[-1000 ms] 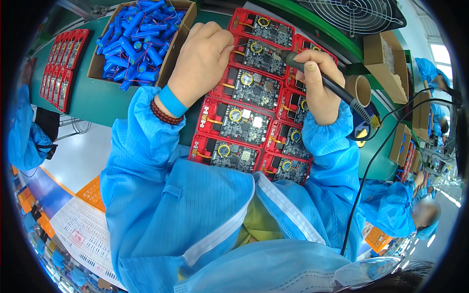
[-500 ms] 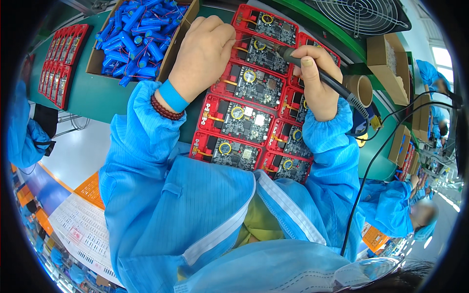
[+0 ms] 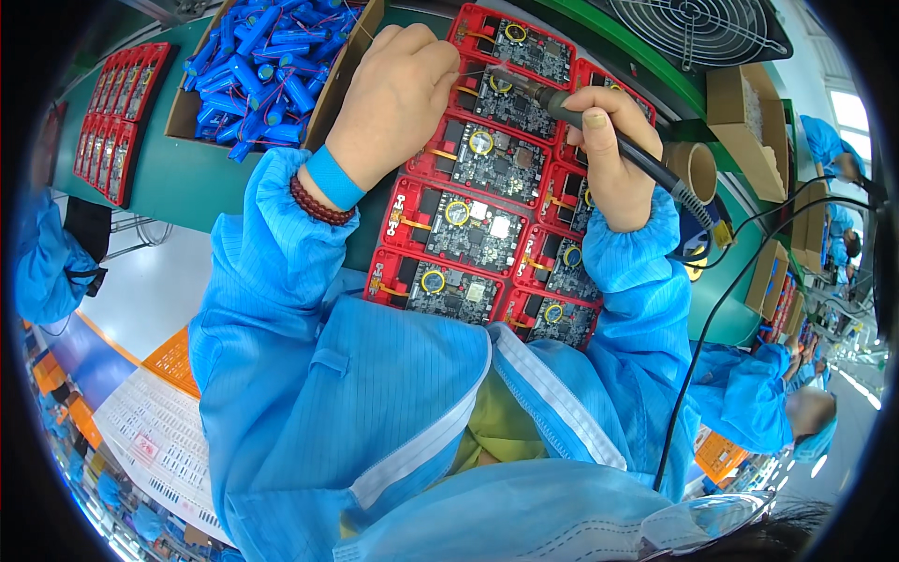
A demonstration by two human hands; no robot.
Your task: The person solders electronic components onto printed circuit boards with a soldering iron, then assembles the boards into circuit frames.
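My right hand (image 3: 611,155) grips a soldering iron (image 3: 560,105) like a pen. Its tip is at the yellow-ringed round part on a circuit board (image 3: 515,108), second from the top in the left column. My left hand (image 3: 398,98) is closed in a pinch beside the same board, with a thin solder wire (image 3: 476,73) running from the fingers toward the tip. Their fingertips are partly hidden. Red cases (image 3: 394,214) stand in two columns beneath my hands, each with a circuit board and an orange flat cable. My right hand covers part of the right column.
A cardboard box (image 3: 363,58) of blue wired battery cells stands left of the cases. More red cases (image 3: 122,122) lie at the far left. A fan (image 3: 693,33), a cardboard tube (image 3: 691,169) and an open carton (image 3: 749,131) are at right. Black cables (image 3: 726,292) hang there; co-workers sit on both sides.
Both hands have stayed nearly in place. The view has shifted slightly, and a faint wisp, perhaps smoke, now shows by the iron's tip.
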